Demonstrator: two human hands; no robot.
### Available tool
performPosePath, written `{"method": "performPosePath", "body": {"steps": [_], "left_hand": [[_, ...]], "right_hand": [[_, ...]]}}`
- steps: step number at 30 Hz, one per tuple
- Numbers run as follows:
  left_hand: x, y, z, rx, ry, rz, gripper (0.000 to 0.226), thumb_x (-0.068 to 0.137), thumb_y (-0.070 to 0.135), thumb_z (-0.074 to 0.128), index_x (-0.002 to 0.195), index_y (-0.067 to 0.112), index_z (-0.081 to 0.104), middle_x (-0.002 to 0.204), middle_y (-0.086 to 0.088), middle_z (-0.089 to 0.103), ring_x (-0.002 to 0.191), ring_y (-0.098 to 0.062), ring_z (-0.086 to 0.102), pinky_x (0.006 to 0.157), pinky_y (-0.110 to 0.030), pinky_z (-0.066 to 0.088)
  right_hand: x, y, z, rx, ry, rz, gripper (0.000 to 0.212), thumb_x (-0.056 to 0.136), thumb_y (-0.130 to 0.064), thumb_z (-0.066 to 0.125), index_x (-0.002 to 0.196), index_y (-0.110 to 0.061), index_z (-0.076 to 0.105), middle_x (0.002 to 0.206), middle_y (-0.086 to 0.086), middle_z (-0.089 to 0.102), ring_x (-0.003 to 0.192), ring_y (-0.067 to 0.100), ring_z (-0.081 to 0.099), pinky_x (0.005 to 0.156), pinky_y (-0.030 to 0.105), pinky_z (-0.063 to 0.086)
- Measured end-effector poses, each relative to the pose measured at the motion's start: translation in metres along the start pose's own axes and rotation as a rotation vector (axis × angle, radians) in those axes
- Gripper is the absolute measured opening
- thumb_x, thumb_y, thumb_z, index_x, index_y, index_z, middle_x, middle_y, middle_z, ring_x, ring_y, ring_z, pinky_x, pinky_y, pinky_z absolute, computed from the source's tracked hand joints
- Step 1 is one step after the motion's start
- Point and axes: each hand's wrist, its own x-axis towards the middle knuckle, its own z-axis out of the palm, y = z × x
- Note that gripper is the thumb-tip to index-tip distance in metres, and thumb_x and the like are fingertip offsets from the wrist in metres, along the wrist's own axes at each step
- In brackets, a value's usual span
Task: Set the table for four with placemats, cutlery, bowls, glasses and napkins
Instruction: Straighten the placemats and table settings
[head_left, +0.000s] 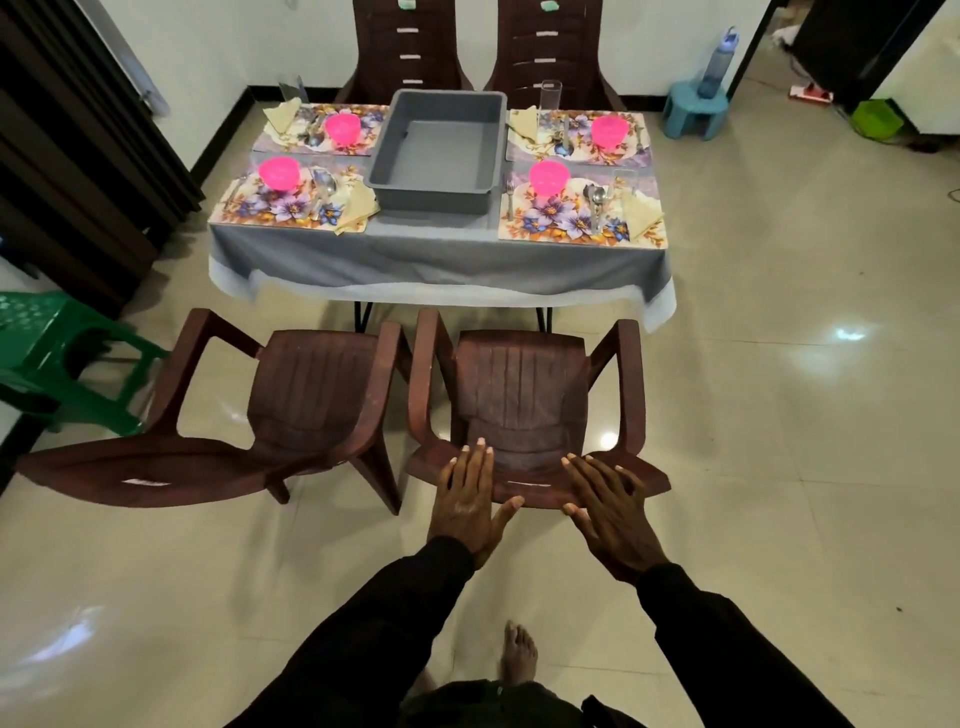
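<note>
The left hand (467, 499) and right hand (608, 514) are lying open, fingers straight, seemingly resting side by side on the back of the dark brown plastic armchair (524, 384), which is facing straight ahead toward the grey-clothed bench (436, 254), where the floral rectangular placemats (561, 221) and pink plastic bowls (548, 176) are sitting well beyond both hands.

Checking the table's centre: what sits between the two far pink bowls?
An empty grey tub stands between them, as the head view shows.
</note>
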Motion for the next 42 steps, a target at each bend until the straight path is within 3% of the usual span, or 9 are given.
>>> {"method": "performPosePath", "body": {"steps": [4,6,12,17,22,26,29,31,42], "left_hand": [[0.003,-0.011,-0.007,0.056,-0.023,0.134,0.087,0.099,0.073,0.006,0.162,0.015,-0.003,0.169,-0.004,-0.016,0.156,-0.022,-0.012,0.125,-0.043,-0.011],[0.004,-0.025,-0.014,0.090,-0.015,0.205,0.082,0.101,0.070,0.011,0.162,0.016,-0.004,0.168,-0.004,-0.018,0.156,-0.023,-0.015,0.124,-0.049,-0.011],[-0.030,-0.096,-0.046,0.038,0.092,0.238,0.075,0.104,0.063,0.007,0.162,0.016,0.000,0.170,-0.003,-0.008,0.156,-0.019,-0.014,0.124,-0.052,-0.005],[-0.078,-0.242,-0.079,0.082,0.176,0.158,0.072,0.106,0.057,0.014,0.162,0.012,0.012,0.170,-0.007,0.001,0.157,-0.022,-0.005,0.125,-0.054,-0.001],[-0.127,-0.398,-0.107,0.126,0.193,0.068,0.070,0.106,0.054,0.021,0.158,0.008,0.028,0.168,-0.011,0.018,0.157,-0.026,0.010,0.125,-0.057,0.008],[-0.146,-0.496,-0.126,0.088,0.175,-0.001,0.073,0.106,0.057,0.016,0.153,0.005,0.040,0.162,-0.014,0.033,0.153,-0.031,0.024,0.123,-0.059,0.014],[-0.148,-0.552,-0.129,0.110,0.175,-0.054,0.074,0.106,0.057,0.020,0.149,0.003,0.047,0.158,-0.016,0.040,0.150,-0.034,0.031,0.120,-0.063,0.020],[-0.146,-0.574,-0.131,0.113,0.177,-0.014,0.071,0.106,0.056,0.021,0.151,0.007,0.045,0.161,-0.014,0.036,0.151,-0.033,0.029,0.119,-0.064,0.022],[-0.121,-0.591,-0.136,0.167,0.252,0.115,0.071,0.100,0.057,0.036,0.157,0.015,0.034,0.166,-0.011,0.026,0.155,-0.032,0.019,0.120,-0.065,0.015]], "right_hand": [[0.001,-0.004,-0.002,-0.022,0.015,0.032,0.054,0.108,-0.044,0.029,0.157,-0.021,0.035,0.161,-0.008,0.036,0.146,0.017,0.036,0.116,0.047,0.025],[0.002,-0.012,0.001,-0.022,0.027,0.089,0.057,0.108,-0.047,0.027,0.155,-0.018,0.039,0.159,-0.003,0.039,0.145,0.021,0.040,0.116,0.052,0.026],[0.019,-0.111,0.023,0.018,0.088,0.077,0.061,0.107,-0.047,0.026,0.156,-0.011,0.035,0.164,0.005,0.031,0.151,0.023,0.030,0.121,0.057,0.019],[0.074,-0.267,0.066,0.072,0.066,0.054,0.062,0.106,-0.048,0.031,0.159,-0.014,0.029,0.168,0.004,0.021,0.156,0.020,0.013,0.123,0.058,0.015],[0.133,-0.420,0.094,0.169,0.070,0.002,0.061,0.108,-0.047,0.033,0.159,-0.015,0.027,0.167,0.005,0.021,0.156,0.019,0.010,0.126,0.053,0.010],[0.170,-0.514,0.110,0.108,-0.015,-0.018,0.066,0.108,-0.054,0.019,0.158,-0.012,0.030,0.166,0.008,0.026,0.156,0.022,0.016,0.127,0.049,0.009],[0.177,-0.534,0.130,0.022,-0.084,0.050,0.077,0.105,-0.061,0.008,0.157,-0.010,0.033,0.163,0.010,0.032,0.154,0.026,0.022,0.126,0.049,0.006],[0.175,-0.534,0.136,-0.031,-0.083,0.068,0.076,0.105,-0.062,0.012,0.156,-0.011,0.036,0.161,0.009,0.036,0.153,0.026,0.025,0.126,0.048,0.006],[0.190,-0.539,0.144,-0.068,-0.062,0.130,0.076,0.103,-0.066,0.027,0.158,-0.013,0.032,0.163,0.008,0.031,0.155,0.027,0.018,0.124,0.055,0.013]]}}
